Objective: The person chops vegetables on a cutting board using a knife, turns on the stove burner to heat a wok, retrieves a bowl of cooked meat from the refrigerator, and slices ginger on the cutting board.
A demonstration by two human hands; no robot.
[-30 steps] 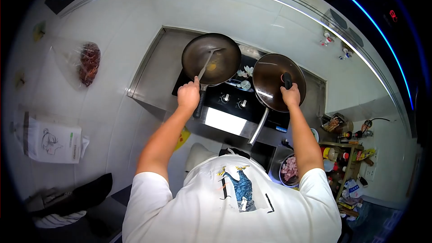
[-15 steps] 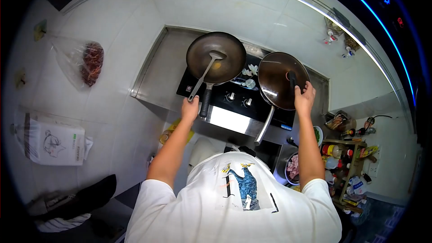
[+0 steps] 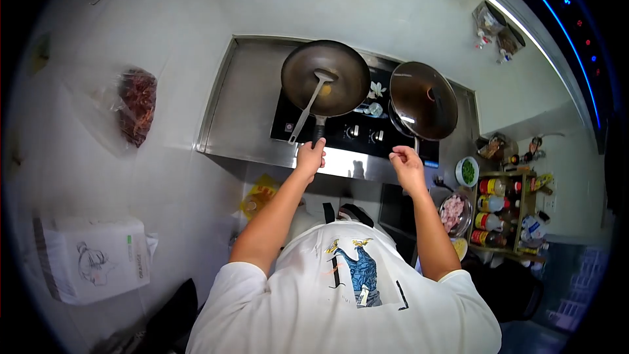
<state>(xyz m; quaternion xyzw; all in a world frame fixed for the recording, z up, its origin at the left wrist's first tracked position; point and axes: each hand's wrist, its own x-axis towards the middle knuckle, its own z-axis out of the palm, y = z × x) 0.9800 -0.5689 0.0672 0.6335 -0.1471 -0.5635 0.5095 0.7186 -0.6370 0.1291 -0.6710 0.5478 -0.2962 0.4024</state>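
On cooktop point(image 3: 335, 132), wok handle point(image 3: 320, 128), in left grip point(image 3: 309, 160), points lengthwise toward person point(image 3: 341, 272).

A wok point(image 3: 301, 78) (a spatula point(image 3: 308, 109) lying partly in it) sits on the stove point(image 3: 335, 134), left of a lidded pan point(image 3: 426, 105).

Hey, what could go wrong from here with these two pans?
The spatula lies in the wok with its end sticking out past the rim. The left hand grips the wok handle, so a tilt might make the spatula slide out.

The right hand is close to the other pan's handle; a bump could jar the lid.
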